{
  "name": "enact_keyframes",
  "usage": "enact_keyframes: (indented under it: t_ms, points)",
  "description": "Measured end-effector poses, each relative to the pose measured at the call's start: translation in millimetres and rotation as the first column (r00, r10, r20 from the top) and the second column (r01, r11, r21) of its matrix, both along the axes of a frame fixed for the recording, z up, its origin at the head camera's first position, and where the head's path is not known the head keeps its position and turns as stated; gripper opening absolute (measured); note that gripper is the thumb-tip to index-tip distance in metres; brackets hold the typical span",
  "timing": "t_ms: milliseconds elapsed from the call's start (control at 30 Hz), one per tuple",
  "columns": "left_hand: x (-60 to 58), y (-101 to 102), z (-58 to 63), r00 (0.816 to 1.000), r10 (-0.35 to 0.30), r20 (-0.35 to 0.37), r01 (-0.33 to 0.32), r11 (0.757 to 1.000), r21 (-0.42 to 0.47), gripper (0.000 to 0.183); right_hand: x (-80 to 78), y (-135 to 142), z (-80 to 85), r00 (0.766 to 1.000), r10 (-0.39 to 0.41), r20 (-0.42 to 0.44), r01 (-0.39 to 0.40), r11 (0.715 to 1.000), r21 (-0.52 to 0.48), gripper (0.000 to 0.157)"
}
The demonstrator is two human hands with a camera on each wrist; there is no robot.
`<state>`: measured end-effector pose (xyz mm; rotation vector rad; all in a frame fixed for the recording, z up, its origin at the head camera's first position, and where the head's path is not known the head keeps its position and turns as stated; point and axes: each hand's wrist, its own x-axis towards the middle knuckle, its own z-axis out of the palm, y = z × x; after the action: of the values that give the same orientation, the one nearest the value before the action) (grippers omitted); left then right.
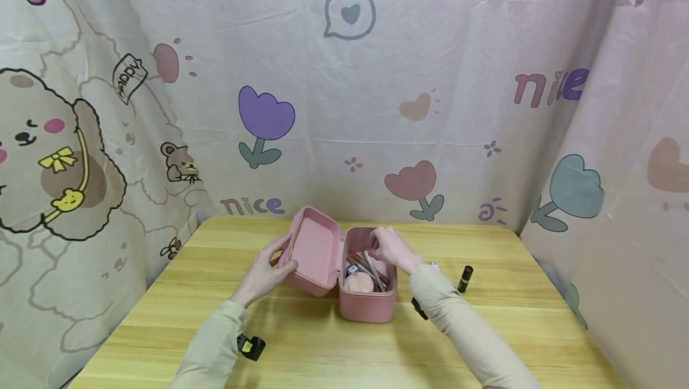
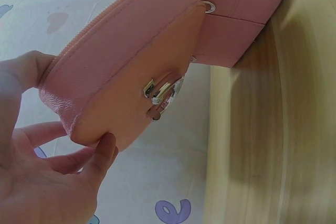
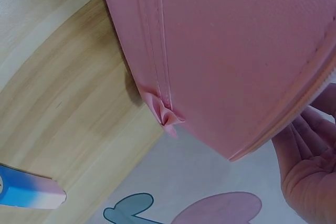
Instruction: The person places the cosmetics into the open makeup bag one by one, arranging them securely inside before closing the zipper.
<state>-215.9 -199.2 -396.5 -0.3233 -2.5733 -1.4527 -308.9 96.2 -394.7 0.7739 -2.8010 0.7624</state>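
Note:
A pink makeup case (image 1: 368,306) stands on the table with its lid (image 1: 316,245) swung out to the left. My left hand (image 1: 265,272) holds that lid by its outer end, thumb at the zipped rim and fingers against the top, near the metal fitting (image 2: 164,94). Inside the case lie a round pale compact (image 1: 360,282), several slim pens or brushes (image 1: 371,266) and a small dark blue item (image 1: 352,269). My right hand (image 1: 392,246) reaches over the case's back right rim with bent fingers; I cannot tell whether they pinch anything. In the right wrist view the case's side hides most of that hand.
A black lipstick tube (image 1: 465,279) stands on the wooden table (image 1: 301,347) to the right of the case. Beside my right sleeve lies a blue and pink tube (image 3: 31,188). A printed curtain (image 1: 344,108) hangs behind the table and along both sides.

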Motion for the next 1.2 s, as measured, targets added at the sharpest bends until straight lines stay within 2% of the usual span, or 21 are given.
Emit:
enact_keyframes:
  t_ms: [133, 367, 600, 833, 933, 1100, 1200]
  points:
    - [0.0, 0.0, -0.4, 1.0, 0.003, -0.008, -0.003, 1.0, -0.002, 0.068, 1.3, 3.6, 0.2, 1.0, 0.001, -0.025, -0.002, 1.0, -0.022, 0.005]
    - [-0.5, 0.0, -3.1, 0.999, -0.007, -0.044, 0.008, 1.0, 0.013, 0.067, 9.3, 7.1, 0.0, 0.998, -0.058, 0.0, 0.058, 0.991, -0.117, 0.013]
    - [1.2, -0.3, -2.0, 1.0, -0.007, -0.028, 0.007, 1.0, 0.018, 0.068, 20.9, 16.2, -6.5, 0.995, -0.103, 0.011, 0.102, 0.954, -0.281, 0.018]
    - [1.0, 0.2, -1.8, 1.0, -0.008, -0.03, 0.009, 1.0, 0.023, 0.068, 31.3, 28.5, -15.3, 0.99, -0.136, -0.029, 0.107, 0.88, -0.463, 0.019]
    - [1.0, 0.2, -1.9, 0.999, -0.009, -0.038, 0.01, 1.0, 0.022, 0.068, 35.0, 34.7, -18.9, 0.983, -0.178, -0.053, 0.124, 0.843, -0.523, 0.02]
    - [1.1, 0.2, -1.6, 0.999, -0.008, -0.042, 0.01, 1.0, 0.03, 0.067, 38.6, 46.7, -26.0, 0.951, -0.282, -0.124, 0.144, 0.765, -0.628, 0.022]
    - [1.1, 0.2, -1.6, 0.999, -0.008, -0.039, 0.009, 0.999, 0.03, 0.067, 37.7, 56.3, -32.3, 0.916, -0.354, -0.191, 0.136, 0.72, -0.68, 0.022]
